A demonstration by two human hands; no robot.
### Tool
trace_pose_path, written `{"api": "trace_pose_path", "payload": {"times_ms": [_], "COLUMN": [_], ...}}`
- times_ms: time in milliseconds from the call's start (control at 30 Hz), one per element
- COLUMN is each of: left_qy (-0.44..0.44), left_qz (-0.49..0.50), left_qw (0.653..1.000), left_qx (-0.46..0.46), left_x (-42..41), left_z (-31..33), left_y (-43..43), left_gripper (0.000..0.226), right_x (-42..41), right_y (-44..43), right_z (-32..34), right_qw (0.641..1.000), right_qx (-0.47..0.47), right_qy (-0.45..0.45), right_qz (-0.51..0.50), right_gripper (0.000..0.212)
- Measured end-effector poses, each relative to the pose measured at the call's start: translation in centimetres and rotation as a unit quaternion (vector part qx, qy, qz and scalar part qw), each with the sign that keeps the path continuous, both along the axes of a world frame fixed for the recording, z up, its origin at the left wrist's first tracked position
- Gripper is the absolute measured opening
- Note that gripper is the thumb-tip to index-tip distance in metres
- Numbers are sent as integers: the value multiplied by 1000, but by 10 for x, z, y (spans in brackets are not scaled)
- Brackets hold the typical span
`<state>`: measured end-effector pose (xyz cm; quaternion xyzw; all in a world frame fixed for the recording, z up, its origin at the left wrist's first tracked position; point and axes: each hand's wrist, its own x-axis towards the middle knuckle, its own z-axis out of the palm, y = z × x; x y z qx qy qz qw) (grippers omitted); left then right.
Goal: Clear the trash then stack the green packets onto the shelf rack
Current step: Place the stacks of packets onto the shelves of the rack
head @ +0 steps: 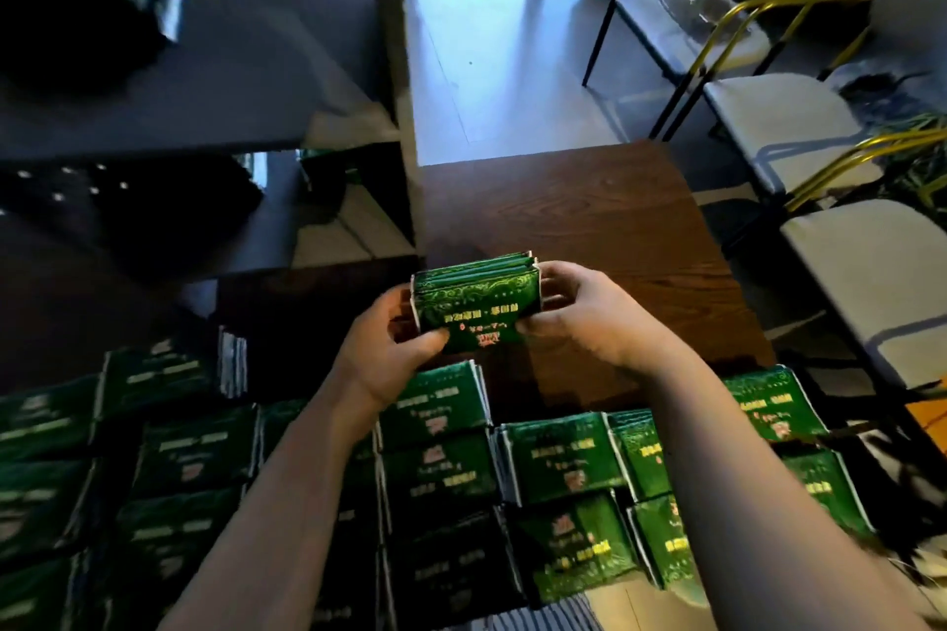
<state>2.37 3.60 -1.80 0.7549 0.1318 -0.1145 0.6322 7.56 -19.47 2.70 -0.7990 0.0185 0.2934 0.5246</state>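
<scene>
Both hands clasp a small stack of green packets (476,305) above the bench (589,220): left grip (392,348) and right grip (574,307) curl round its ends.

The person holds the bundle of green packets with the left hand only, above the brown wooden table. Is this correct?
Not quite. In the head view both hands hold it: the left hand and the right hand grip the bundle of green packets at opposite ends, above the brown wooden table.
</scene>
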Motion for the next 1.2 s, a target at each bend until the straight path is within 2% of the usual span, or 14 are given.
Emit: {"api": "trace_pose_path", "payload": {"times_ms": [233,300,433,567,600,733,800,900,967,1100,1200], "left_qy": [31,45,108,157,157,134,117,90,73,61,67], "left_qz": [123,187,275,337,354,397,404,411,424,444,445], "left_qw": [986,965,901,845,831,780,764,744,727,709,696], "left_qx": [-109,-175,-318,-383,-400,-465,-490,-519,-535,-545,-560], "left_x": [-29,-31,-30,-22,-19,-12,-12,-13,-12,-9,-8], "left_z": [16,20,33,39,40,41,42,41,40,38,38], "left_y": [99,121,152,171,178,189,194,198,201,206,209], "left_gripper": [43,37,27,15,11,7,12,29,33,33,22], "right_x": [-21,-23,-19,-10,-5,9,15,21,25,29,30], "right_y": [104,133,184,223,234,252,260,275,284,299,305], "right_z": [8,6,0,1,0,6,3,-3,-5,-7,-9], "right_qw": [997,992,975,966,966,977,979,982,980,978,977], "right_qx": [67,94,148,154,150,101,101,81,82,71,55], "right_qy": [49,73,142,169,166,129,110,82,77,49,41], "right_qz": [-4,-28,-86,-121,-126,-133,-137,-150,-162,-191,-203], "right_gripper": [33,26,25,34,34,8,8,27,23,15,14]}}
